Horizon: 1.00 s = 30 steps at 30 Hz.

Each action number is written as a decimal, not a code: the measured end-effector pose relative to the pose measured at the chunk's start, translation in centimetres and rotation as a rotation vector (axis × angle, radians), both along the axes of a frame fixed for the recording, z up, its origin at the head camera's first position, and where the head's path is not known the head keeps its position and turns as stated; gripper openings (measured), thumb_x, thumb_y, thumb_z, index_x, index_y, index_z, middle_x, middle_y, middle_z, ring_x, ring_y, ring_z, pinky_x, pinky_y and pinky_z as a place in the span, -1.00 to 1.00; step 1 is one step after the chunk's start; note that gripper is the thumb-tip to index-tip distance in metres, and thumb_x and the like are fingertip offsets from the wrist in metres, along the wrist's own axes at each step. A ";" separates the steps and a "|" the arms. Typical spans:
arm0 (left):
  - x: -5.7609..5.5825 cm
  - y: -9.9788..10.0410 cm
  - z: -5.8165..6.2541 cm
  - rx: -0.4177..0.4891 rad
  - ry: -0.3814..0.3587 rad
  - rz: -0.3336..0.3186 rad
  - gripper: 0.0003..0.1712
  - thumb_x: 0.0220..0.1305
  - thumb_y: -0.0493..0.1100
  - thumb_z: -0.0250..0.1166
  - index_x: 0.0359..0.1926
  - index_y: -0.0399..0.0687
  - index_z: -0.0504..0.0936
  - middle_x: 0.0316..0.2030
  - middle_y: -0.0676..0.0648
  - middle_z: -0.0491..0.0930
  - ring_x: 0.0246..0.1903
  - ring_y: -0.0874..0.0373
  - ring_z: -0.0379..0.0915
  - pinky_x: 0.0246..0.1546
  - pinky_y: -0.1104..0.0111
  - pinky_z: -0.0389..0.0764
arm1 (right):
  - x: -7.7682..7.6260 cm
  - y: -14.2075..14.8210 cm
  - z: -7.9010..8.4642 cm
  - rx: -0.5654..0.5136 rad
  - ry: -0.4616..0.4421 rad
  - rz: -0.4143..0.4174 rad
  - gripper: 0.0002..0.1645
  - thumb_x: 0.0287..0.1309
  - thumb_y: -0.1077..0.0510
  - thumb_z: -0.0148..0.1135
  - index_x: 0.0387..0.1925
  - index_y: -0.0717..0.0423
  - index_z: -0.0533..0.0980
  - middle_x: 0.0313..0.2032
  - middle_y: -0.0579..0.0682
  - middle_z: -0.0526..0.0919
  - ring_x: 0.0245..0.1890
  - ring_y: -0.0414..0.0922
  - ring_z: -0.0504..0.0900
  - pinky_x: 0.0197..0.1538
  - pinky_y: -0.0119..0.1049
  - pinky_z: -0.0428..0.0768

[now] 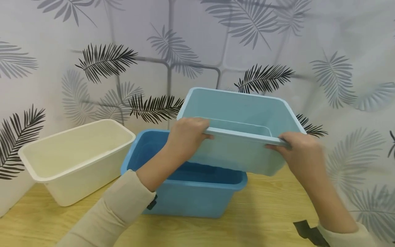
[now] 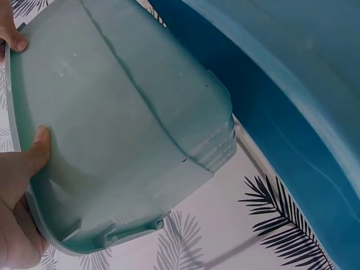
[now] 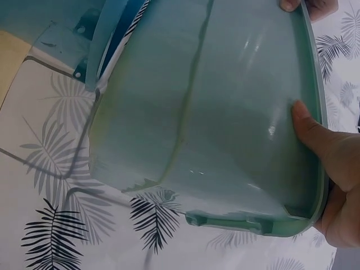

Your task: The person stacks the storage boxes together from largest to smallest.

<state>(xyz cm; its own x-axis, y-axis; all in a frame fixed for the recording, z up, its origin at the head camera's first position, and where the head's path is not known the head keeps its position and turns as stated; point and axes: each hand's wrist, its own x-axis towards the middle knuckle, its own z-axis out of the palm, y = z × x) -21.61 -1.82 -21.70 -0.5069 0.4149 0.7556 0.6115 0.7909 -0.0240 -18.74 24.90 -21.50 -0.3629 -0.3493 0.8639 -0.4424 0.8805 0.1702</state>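
Both hands hold a light blue-green plastic bin (image 1: 237,147) in the air by its near rim, tilted, above the right part of a darker blue bin. My left hand (image 1: 188,135) grips the rim toward its left end. Near the right corner my right hand (image 1: 303,151) pinches the same rim. In both wrist views a thumb presses on the outer wall of the light bin (image 2: 124,112) (image 3: 225,112), with fingers curled over its edge. Upright on the table stands the darker blue bin (image 1: 185,199), partly hidden by my left forearm and the held bin.
A cream-coloured bin (image 1: 83,175) stands at the left, close beside the blue one. The wood-grain table (image 1: 265,219) runs under them. Behind hangs a pale cloth (image 1: 191,41) printed with dark and grey leaves. Dark straps (image 1: 308,233) show by the sleeves.
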 end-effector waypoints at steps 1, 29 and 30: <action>0.1 -0.2 -0.1 0.006 -0.002 -0.001 -0.67 -0.06 0.00 0.37 -0.61 -0.10 0.45 -0.68 -0.03 0.52 -0.70 0.17 0.35 -0.66 0.44 0.32 | 0.0 -0.2 0.0 0.000 -0.005 -0.005 -0.24 -0.02 -0.36 -0.12 -0.59 0.28 0.53 -0.65 0.11 0.61 -0.70 0.02 0.51 -0.62 -0.16 0.41; 1.8 -5.5 -0.9 0.061 -0.022 0.067 -0.64 -0.17 0.00 0.41 -0.65 -0.07 0.41 -0.73 -0.02 0.44 -0.71 0.16 0.23 -0.69 0.38 0.27 | -0.1 -5.3 -0.6 -0.001 -0.043 0.050 -0.60 -0.43 0.03 0.48 -0.57 0.25 0.56 -0.64 0.06 0.63 -0.64 -0.03 0.57 -0.54 -0.21 0.52; 1.9 -5.7 -1.0 0.064 -0.018 0.068 -0.65 -0.18 0.00 0.41 -0.64 -0.07 0.42 -0.72 -0.02 0.45 -0.71 0.15 0.23 -0.68 0.37 0.28 | -0.1 -5.5 -0.7 0.002 -0.042 0.054 -0.60 -0.43 0.03 0.48 -0.57 0.25 0.55 -0.64 0.06 0.63 -0.64 -0.04 0.57 -0.54 -0.21 0.52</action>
<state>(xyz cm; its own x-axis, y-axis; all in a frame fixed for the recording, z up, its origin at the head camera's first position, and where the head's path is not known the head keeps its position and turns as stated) -19.70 -7.57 -22.67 -0.5462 0.3298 0.7700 0.5560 0.8303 0.0387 -18.82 19.39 -22.18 -0.3792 -0.3707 0.8478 -0.4961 0.8549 0.1519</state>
